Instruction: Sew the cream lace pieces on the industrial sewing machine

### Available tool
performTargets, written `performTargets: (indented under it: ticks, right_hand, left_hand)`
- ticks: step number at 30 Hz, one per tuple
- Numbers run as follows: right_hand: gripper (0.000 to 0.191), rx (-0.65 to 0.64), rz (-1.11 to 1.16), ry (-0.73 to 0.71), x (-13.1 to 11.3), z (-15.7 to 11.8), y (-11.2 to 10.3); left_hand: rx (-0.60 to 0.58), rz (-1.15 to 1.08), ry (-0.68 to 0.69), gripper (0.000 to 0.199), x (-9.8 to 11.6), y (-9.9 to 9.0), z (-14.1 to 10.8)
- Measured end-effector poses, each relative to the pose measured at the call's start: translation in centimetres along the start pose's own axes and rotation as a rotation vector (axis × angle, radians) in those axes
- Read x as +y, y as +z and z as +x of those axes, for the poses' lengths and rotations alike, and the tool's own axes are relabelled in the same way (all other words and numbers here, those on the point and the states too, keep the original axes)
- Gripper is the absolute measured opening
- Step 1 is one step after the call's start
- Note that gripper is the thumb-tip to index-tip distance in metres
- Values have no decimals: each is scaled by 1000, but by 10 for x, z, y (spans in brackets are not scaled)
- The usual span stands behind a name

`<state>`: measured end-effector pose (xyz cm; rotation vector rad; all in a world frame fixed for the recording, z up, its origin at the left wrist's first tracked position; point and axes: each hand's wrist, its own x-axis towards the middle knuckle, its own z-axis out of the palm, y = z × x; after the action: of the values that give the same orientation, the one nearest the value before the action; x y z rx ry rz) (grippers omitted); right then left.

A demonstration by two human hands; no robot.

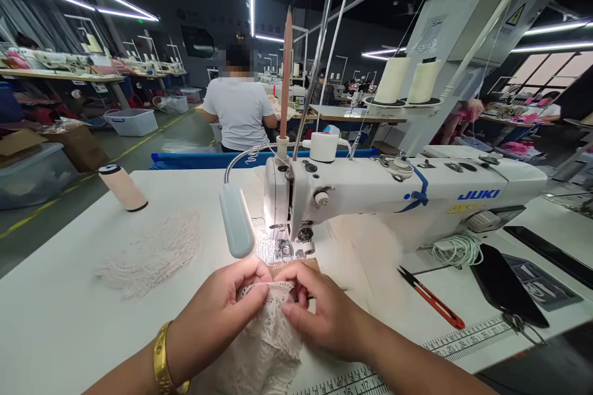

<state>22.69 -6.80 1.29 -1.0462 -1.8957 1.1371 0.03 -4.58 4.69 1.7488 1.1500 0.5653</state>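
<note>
Two-handed pinch on lace, lower centre
Clamped between left hand and right hand fingers; apparently straightening it, likely needing alignment next

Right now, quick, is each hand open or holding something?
Left hand: closed, pinching cream openwork lace fabric.
Right hand: closed, pinching the same fabric.

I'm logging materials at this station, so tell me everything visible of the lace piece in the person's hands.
The lace piece is pale cream, apparently thin, soft fabric, with openwork holes and a textured, crinkled surface. Its upper edge is pinched between thumb and fingers of both the left hand and right hand, on the near side of the sewing machine. Below them it drapes in loose folds toward the picture's bottom edge.
</note>
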Motion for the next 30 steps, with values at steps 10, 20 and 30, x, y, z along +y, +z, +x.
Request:
performTargets:
  ticks: [10, 20, 30]
  right_hand:
    - [22, 38, 149, 82, 1, 5, -1]
    - [20, 69, 192, 82, 0, 6, -1]
    - [24, 140, 84, -14, -3, 4, -2]
  left_hand:
    - [-17, -4, 20, 48, -1, 2, 4]
    - [-26, 9, -37, 50, 7, -2, 3]
    - [-45, 13, -36, 50, -1, 0, 3]
